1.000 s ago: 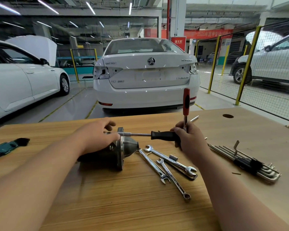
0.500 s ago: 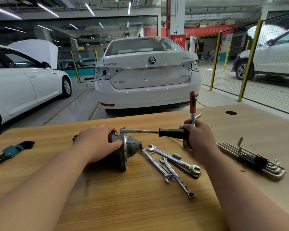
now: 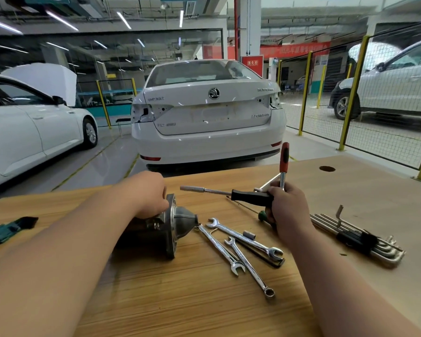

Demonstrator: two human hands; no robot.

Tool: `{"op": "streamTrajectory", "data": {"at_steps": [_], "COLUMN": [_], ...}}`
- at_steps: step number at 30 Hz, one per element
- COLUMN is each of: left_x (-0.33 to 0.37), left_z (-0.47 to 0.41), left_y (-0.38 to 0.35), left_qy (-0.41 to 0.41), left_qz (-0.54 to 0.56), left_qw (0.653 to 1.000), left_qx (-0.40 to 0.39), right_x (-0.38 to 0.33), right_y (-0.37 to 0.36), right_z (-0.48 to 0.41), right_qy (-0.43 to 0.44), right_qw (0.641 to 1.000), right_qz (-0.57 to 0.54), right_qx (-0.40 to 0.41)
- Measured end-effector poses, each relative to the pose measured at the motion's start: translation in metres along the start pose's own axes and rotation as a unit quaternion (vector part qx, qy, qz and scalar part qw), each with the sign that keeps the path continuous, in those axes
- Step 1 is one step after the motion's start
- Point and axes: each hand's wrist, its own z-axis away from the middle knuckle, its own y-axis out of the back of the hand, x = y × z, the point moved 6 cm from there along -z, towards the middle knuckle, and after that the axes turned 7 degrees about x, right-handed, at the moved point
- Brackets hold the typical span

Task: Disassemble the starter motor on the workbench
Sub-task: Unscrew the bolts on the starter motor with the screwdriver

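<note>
My left hand (image 3: 146, 195) gripped the starter motor (image 3: 180, 227) beneath it. My right hand (image 3: 287, 207) clutched the nut driver (image 3: 250, 198), tip just beyond my left knuckles, seemingly off any bolt; next it needed seating squarely on one.

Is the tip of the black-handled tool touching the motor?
Apart. The head view shows bare workbench between the starter motor and the tip of the black-handled driver.
</note>
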Motion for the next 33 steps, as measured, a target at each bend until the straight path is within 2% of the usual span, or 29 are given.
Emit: {"op": "streamTrajectory", "data": {"at_steps": [4,8,13,16,21,25,29,31,33], "left_x": [0.01,0.049,0.136,0.162,0.19,0.177,0.127,0.085,0.036], "left_z": [0.003,0.015,0.019,0.008,-0.009,-0.004,0.02,0.034,0.043], "left_y": [0.002,0.008,-0.056,-0.082,-0.093,-0.082,-0.04,-0.019,-0.002], "left_qy": [-0.021,-0.08,-0.106,-0.073,-0.094,-0.105,-0.154,-0.135,-0.083], "left_qz": [-0.034,0.091,0.184,0.209,0.161,0.183,0.105,0.066,0.032], "left_qw": [0.998,0.984,0.977,0.975,0.982,0.977,0.968,0.965,0.965], "left_qx": [0.04,0.129,0.037,0.031,0.026,0.038,0.17,0.217,0.245], "right_x": [0.002,0.004,0.003,0.008,0.015,0.013,0.006,0.004,0.002], "right_y": [0.007,0.011,0.018,0.021,0.023,0.021,0.017,0.011,0.003], "right_z": [-0.004,-0.005,-0.005,-0.011,-0.017,-0.017,-0.014,-0.009,-0.001], "right_qy": [-0.022,-0.048,-0.042,-0.057,-0.063,-0.046,-0.01,0.012,0.027], "right_qw": [0.998,0.994,0.991,0.989,0.989,0.993,0.998,0.998,0.997], "right_qz": [-0.037,-0.072,-0.075,-0.083,-0.077,-0.053,0.002,0.04,0.07], "right_qx": [0.04,0.062,0.099,0.105,0.109,0.094,0.068,0.043,0.016]}}
